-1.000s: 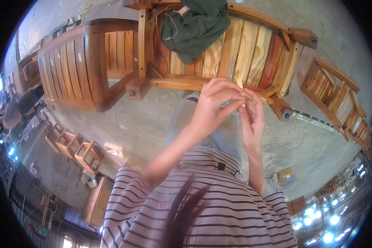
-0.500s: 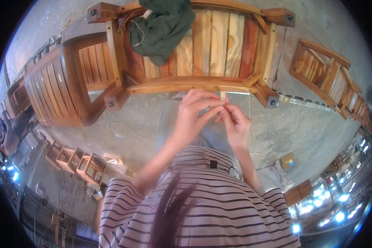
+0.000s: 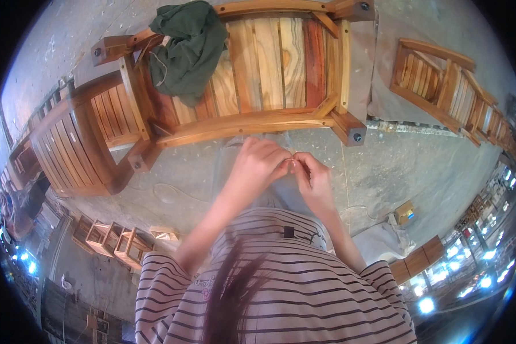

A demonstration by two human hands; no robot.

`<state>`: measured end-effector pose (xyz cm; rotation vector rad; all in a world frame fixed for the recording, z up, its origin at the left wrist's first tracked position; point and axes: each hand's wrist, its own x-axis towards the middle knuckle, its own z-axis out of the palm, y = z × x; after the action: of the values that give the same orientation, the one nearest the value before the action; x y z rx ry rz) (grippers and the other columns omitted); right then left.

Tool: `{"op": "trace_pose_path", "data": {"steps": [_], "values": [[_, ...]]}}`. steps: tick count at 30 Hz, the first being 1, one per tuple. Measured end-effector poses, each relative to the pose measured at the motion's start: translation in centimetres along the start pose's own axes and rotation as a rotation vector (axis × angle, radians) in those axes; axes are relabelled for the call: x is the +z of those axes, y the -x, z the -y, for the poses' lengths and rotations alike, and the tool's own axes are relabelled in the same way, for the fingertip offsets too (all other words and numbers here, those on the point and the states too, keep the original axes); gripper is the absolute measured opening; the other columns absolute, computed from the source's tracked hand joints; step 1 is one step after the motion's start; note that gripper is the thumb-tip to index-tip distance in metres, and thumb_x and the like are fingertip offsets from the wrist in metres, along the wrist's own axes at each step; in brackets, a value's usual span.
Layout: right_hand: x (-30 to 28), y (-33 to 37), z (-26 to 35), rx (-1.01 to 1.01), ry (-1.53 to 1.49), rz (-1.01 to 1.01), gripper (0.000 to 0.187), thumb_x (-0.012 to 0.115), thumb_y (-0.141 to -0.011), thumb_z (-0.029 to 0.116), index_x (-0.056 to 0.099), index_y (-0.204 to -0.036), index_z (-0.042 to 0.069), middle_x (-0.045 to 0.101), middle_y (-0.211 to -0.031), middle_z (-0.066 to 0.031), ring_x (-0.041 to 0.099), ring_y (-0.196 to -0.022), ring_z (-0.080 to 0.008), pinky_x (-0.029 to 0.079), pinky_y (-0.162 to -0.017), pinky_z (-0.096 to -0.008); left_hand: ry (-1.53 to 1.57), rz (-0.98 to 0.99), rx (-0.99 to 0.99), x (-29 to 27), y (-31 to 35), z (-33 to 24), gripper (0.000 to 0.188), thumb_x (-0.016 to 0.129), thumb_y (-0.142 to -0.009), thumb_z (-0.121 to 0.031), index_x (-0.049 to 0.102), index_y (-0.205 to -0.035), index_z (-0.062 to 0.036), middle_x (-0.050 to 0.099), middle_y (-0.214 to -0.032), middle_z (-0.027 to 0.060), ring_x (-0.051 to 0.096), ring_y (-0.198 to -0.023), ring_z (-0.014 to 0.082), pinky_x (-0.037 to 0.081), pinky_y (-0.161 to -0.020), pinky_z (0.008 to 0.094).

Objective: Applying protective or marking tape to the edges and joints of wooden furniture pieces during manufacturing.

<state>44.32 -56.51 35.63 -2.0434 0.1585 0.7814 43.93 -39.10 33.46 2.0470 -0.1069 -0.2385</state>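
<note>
My left hand point(image 3: 260, 159) and my right hand point(image 3: 312, 170) meet in front of my body, fingertips pinched together. Something small is between them, too small to make out. Just beyond my hands lies an upturned wooden table or bench point(image 3: 249, 121), its short legs pointing up and its slatted underside showing planks of pale and reddish wood. A crumpled dark green cloth point(image 3: 192, 51) is draped over the left part of the slats. Neither hand touches the wood or the cloth.
A slatted wooden chair point(image 3: 74, 149) stands to the left. More wooden furniture point(image 3: 436, 86) is at the right. Small wooden stools point(image 3: 103, 236) sit at the lower left. A small yellowish box point(image 3: 404, 212) rests on the concrete floor point(image 3: 378, 172), where a thin cord also lies.
My hands have drawn closer together, the left fingers curling in. A pale piece seen at the fingertips before is now hidden. The view has shifted, so the bench appears further left.
</note>
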Motion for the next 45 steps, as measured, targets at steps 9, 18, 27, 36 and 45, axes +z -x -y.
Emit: {"op": "trace_pose_path", "data": {"steps": [9,18,27,36,45], "values": [[-1.4,0.1,-1.1,0.088,-0.181,0.048,0.007,0.06,-0.09,0.002,0.063,-0.092,-0.003,0.068,-0.082,-0.0149,0.07,-0.078,-0.0229,0.052,-0.072,-0.029,-0.014,0.019,0.182,2.1,-1.1,0.4,0.022,0.076,-0.069,-0.017,0.061,-0.082,-0.0076,0.06,-0.077,0.004,0.06,-0.08,0.0219,0.042,-0.074,0.035],[-3.3,0.6,-2.8,0.141,-0.25,0.221,0.007,0.062,-0.088,0.004,0.064,-0.087,-0.003,0.064,-0.076,-0.0109,0.061,-0.073,-0.0148,0.048,-0.067,-0.0293,0.031,0.239,0.264,2.2,-1.3,0.6,0.032,0.078,-0.063,-0.019,0.062,-0.087,-0.006,0.063,-0.088,0.0074,0.063,-0.094,0.0256,0.046,-0.081,0.0363],[-6.3,-0.1,-3.6,0.293,-0.511,0.433,0.011,0.062,-0.093,0.008,0.064,-0.095,-0.002,0.066,-0.078,-0.0026,0.057,-0.071,-0.0093,0.046,-0.065,-0.0262,0.174,0.292,0.285,3.2,-2.6,0.2,0.028,0.078,-0.063,-0.015,0.063,-0.085,-0.0064,0.062,-0.084,0.0064,0.063,-0.094,0.0262,0.047,-0.082,0.0367],[-4.2,0.4,-4.0,0.052,-0.145,0.091,0.011,0.061,-0.094,0.01,0.064,-0.1,0.001,0.068,-0.082,-0.0133,0.066,-0.072,-0.0215,0.051,-0.067,-0.0314,0.085,-0.007,-0.141,5.9,0.3,-1.0,0.021,0.079,-0.067,-0.016,0.067,-0.085,-0.0115,0.068,-0.08,0.0009,0.063,-0.087,0.0207,0.042,-0.078,0.0369],[-4.5,0.8,-7.2,-0.102,0.268,0.009,0.007,0.058,-0.091,0.005,0.061,-0.096,0.003,0.064,-0.094,-0.0198,0.064,-0.088,-0.0389,0.051,-0.08,-0.0453,-0.245,-0.173,0.003,9.9,0.8,-1.4,0.018,0.078,-0.067,-0.025,0.068,-0.075,-0.0125,0.067,-0.082,-0.0009,0.061,-0.091,0.0177,0.039,-0.085,0.0396]]}}
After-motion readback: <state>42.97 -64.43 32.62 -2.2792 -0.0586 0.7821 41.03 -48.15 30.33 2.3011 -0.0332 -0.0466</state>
